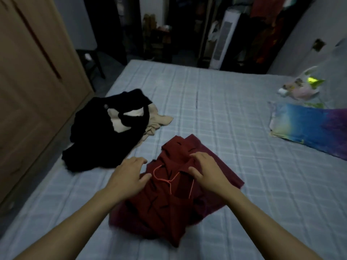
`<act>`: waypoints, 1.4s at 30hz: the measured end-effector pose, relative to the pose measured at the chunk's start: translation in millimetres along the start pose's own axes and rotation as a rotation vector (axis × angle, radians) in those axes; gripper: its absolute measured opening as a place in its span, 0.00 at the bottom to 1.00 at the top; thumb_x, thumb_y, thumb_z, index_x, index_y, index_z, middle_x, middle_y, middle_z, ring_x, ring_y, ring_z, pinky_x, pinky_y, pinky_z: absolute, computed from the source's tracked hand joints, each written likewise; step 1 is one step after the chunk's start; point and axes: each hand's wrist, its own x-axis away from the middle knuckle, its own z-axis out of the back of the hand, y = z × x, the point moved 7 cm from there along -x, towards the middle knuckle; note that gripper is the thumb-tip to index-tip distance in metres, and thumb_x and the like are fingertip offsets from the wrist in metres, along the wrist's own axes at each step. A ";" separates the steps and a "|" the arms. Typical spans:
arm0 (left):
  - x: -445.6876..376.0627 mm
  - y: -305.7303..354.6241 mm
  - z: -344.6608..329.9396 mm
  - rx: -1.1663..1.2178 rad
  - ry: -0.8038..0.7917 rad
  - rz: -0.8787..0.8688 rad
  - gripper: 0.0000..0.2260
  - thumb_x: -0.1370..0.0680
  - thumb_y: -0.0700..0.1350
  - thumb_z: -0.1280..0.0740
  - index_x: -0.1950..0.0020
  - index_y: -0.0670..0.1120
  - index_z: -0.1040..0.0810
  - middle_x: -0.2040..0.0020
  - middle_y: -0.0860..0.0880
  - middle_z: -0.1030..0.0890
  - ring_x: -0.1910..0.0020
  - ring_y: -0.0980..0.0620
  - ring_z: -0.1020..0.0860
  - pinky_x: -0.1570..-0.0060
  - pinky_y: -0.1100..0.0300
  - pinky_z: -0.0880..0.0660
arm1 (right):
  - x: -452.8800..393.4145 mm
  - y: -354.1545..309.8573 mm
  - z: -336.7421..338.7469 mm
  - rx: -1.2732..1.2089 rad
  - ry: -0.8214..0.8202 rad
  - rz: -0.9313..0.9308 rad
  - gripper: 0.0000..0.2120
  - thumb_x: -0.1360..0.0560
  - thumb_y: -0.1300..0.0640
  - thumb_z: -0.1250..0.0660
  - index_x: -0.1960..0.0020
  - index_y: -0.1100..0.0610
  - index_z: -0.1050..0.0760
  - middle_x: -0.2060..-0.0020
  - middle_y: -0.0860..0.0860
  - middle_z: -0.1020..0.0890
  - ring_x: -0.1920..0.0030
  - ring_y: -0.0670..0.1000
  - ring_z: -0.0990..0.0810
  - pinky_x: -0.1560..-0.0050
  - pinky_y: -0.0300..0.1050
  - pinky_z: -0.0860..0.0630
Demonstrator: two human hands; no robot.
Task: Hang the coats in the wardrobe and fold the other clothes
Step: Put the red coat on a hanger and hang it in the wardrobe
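Observation:
A dark red coat lies crumpled on the blue checked bed, with a thin orange wire hanger on top of it. My left hand hovers at the coat's left edge with its fingers spread and relaxed. My right hand rests on the coat near its collar, fingers curled into the cloth and thumb beside the hanger. To the left lies a heap of black clothing over a beige garment.
A brown wardrobe stands along the left of the bed. A tie-dye pillow and a plastic bag lie at the right. Beyond the bed's far edge are a white tower fan and hanging clothes.

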 end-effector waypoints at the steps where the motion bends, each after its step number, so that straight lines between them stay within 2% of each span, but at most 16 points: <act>1: 0.2 6.9 -10.1 -0.009 0.000 0.022 0.26 0.24 0.62 0.38 0.31 0.49 0.27 0.34 0.49 0.24 0.35 0.46 0.27 0.35 0.50 0.30 | -5.5 8.5 -0.2 0.007 -0.018 0.044 0.29 0.27 0.39 0.44 0.31 0.53 0.29 0.34 0.50 0.26 0.33 0.53 0.29 0.31 0.52 0.33; 4: 3.2 17.9 -36.7 0.004 -0.005 0.132 0.28 0.28 0.63 0.42 0.34 0.49 0.27 0.39 0.48 0.23 0.38 0.44 0.26 0.39 0.49 0.28 | -22.2 30.3 -3.5 0.017 -0.074 0.131 0.27 0.27 0.41 0.44 0.32 0.53 0.28 0.36 0.51 0.24 0.34 0.54 0.28 0.32 0.53 0.32; 9: 5.1 15.3 -88.5 0.071 0.008 0.255 0.28 0.30 0.64 0.45 0.38 0.49 0.26 0.44 0.48 0.21 0.42 0.45 0.24 0.42 0.48 0.26 | -47.5 57.4 -25.3 -0.023 -0.146 0.220 0.18 0.23 0.57 0.36 0.33 0.52 0.28 0.37 0.49 0.24 0.36 0.52 0.27 0.33 0.52 0.31; 14: 0.0 9.1 -150.2 0.214 -0.004 0.397 0.22 0.27 0.60 0.39 0.38 0.50 0.26 0.44 0.48 0.22 0.42 0.46 0.24 0.41 0.50 0.27 | -74.0 86.1 -65.1 0.021 -0.252 0.253 0.19 0.23 0.64 0.38 0.34 0.51 0.26 0.37 0.49 0.23 0.36 0.53 0.26 0.34 0.53 0.30; 17: -6.3 11.4 -188.0 0.306 -0.019 0.459 0.20 0.24 0.56 0.35 0.35 0.50 0.28 0.41 0.48 0.22 0.40 0.47 0.23 0.39 0.53 0.27 | -87.1 100.8 -88.7 0.082 -0.328 0.288 0.21 0.24 0.63 0.40 0.33 0.52 0.26 0.35 0.51 0.24 0.36 0.56 0.27 0.35 0.56 0.30; 20: -15.4 13.9 -226.3 0.374 -0.060 0.510 0.25 0.23 0.55 0.34 0.28 0.50 0.34 0.35 0.47 0.24 0.35 0.48 0.25 0.37 0.53 0.29 | -101.8 116.0 -109.6 0.166 -0.385 0.293 0.23 0.24 0.60 0.42 0.30 0.52 0.28 0.30 0.55 0.29 0.30 0.58 0.32 0.31 0.57 0.33; 23: -24.4 15.1 -254.3 0.406 -0.084 0.556 0.26 0.23 0.54 0.34 0.27 0.48 0.36 0.33 0.48 0.26 0.34 0.48 0.26 0.36 0.53 0.29 | -115.7 128.2 -132.5 0.249 -0.436 0.306 0.26 0.24 0.63 0.40 0.27 0.52 0.32 0.28 0.55 0.31 0.28 0.59 0.34 0.32 0.58 0.34; 28: -33.8 14.2 -266.0 0.374 -0.021 0.619 0.19 0.23 0.51 0.35 0.34 0.51 0.32 0.40 0.49 0.26 0.38 0.47 0.24 0.40 0.53 0.28 | -124.5 138.7 -166.8 0.383 -0.488 0.375 0.19 0.22 0.55 0.38 0.30 0.50 0.29 0.37 0.52 0.22 0.37 0.58 0.26 0.35 0.53 0.33; 31: -33.6 14.5 -266.9 0.332 -0.003 0.670 0.19 0.24 0.50 0.34 0.35 0.51 0.32 0.41 0.49 0.25 0.40 0.47 0.23 0.42 0.53 0.27 | -125.3 143.0 -172.2 0.447 -0.471 0.379 0.19 0.23 0.57 0.36 0.33 0.52 0.27 0.42 0.53 0.22 0.43 0.58 0.24 0.38 0.52 0.32; 36: -37.7 19.0 -273.1 0.242 -0.039 0.671 0.18 0.24 0.48 0.33 0.36 0.50 0.33 0.42 0.50 0.23 0.41 0.48 0.23 0.44 0.54 0.26 | -123.1 147.6 -175.3 0.438 -0.437 0.349 0.19 0.27 0.61 0.34 0.37 0.53 0.27 0.45 0.53 0.23 0.42 0.58 0.25 0.39 0.52 0.31; 39: -35.7 22.8 -278.7 0.300 -0.012 0.619 0.14 0.24 0.46 0.34 0.40 0.50 0.30 0.45 0.49 0.23 0.45 0.46 0.21 0.46 0.51 0.25 | -121.0 145.2 -163.9 0.396 -0.373 0.330 0.11 0.26 0.63 0.34 0.45 0.54 0.26 0.54 0.53 0.23 0.51 0.58 0.24 0.52 0.48 0.33; 42: -29.3 30.8 -275.2 0.339 0.103 0.554 0.11 0.25 0.43 0.33 0.43 0.48 0.28 0.49 0.48 0.23 0.50 0.43 0.20 0.50 0.47 0.24 | -118.4 148.1 -149.2 0.348 -0.342 0.310 0.09 0.24 0.63 0.37 0.45 0.56 0.25 0.54 0.54 0.24 0.53 0.57 0.26 0.57 0.47 0.34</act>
